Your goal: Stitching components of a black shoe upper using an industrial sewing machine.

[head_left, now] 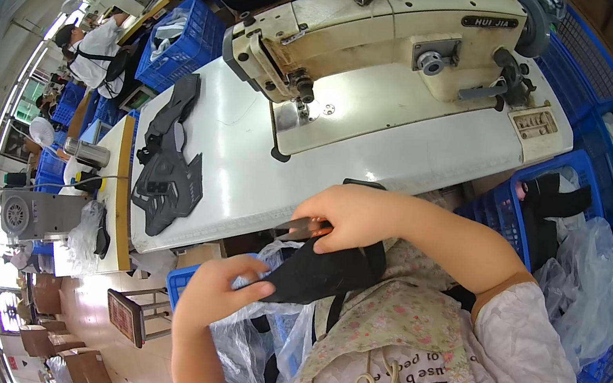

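Note:
A black fabric piece [322, 273] is stretched between my hands in front of my apron, below the near edge of the sewing table. My left hand [221, 286] pinches its left corner between thumb and fingers. Over its upper edge, my right hand [350, 215] is closed around thread snips [307, 229] with dark blades and a bit of orange at the handle. The blades point left, towards my left hand. Whether the right fingers also grip the cloth is hidden.
A cream sewing machine [375, 51] stands on the white table [237, 181]. Dark grey shoe-upper-like pieces [169, 183] lie at the table's left. Blue baskets [505, 213] with black cloth and plastic bags stand to the right; another plastic bag [252, 342] hangs below my hands.

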`<act>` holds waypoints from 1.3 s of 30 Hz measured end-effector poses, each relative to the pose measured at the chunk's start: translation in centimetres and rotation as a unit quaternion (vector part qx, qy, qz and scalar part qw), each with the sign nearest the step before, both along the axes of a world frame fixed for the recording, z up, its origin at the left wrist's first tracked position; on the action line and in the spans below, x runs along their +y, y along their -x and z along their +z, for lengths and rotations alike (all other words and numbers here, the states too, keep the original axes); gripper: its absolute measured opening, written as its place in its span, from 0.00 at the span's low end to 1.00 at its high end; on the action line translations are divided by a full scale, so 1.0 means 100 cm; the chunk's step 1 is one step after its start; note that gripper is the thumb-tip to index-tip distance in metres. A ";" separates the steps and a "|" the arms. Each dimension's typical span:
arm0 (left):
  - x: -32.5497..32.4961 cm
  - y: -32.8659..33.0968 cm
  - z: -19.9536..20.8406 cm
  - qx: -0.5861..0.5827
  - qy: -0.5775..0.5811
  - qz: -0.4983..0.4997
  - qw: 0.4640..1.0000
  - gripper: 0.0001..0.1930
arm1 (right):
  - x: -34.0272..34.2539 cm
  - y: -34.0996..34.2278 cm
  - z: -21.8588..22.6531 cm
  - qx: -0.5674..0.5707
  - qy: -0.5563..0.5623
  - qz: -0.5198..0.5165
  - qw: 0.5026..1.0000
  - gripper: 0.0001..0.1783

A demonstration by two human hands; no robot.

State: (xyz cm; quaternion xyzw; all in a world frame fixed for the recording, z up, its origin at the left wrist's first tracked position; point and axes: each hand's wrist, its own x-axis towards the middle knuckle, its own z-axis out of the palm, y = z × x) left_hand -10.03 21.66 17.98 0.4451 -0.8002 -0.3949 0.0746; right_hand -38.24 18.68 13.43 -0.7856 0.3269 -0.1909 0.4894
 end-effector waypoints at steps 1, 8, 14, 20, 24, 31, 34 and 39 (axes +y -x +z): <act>0.000 0.013 -0.005 0.001 -0.004 -0.002 1.000 0.17 | 0.007 -0.002 0.004 0.001 -0.004 -0.002 1.000 0.21; 0.020 0.052 -0.007 -0.058 0.130 -0.030 0.989 0.10 | 0.030 0.047 0.007 -0.161 -0.002 -0.250 0.955 0.13; 0.029 0.056 -0.015 -0.145 0.296 -0.113 0.937 0.05 | 0.065 0.065 0.012 0.008 -0.047 -0.241 0.969 0.20; 0.033 0.058 -0.023 -0.205 0.372 -0.147 0.893 0.10 | 0.077 0.060 0.004 0.103 0.042 -0.202 0.973 0.21; 0.037 0.061 -0.022 -0.244 0.410 -0.167 0.863 0.13 | 0.079 0.054 -0.004 0.117 0.059 -0.201 0.971 0.19; 0.038 0.064 -0.021 -0.243 0.458 -0.184 0.835 0.16 | 0.074 0.050 -0.005 0.142 0.058 -0.187 0.970 0.19; 0.035 0.066 -0.023 -0.234 0.471 -0.187 0.830 0.16 | 0.075 0.050 -0.007 0.123 0.056 -0.187 0.973 0.18; 0.032 0.069 -0.019 -0.238 0.467 -0.182 0.832 0.15 | 0.070 0.048 0.001 0.127 0.022 -0.191 0.973 0.17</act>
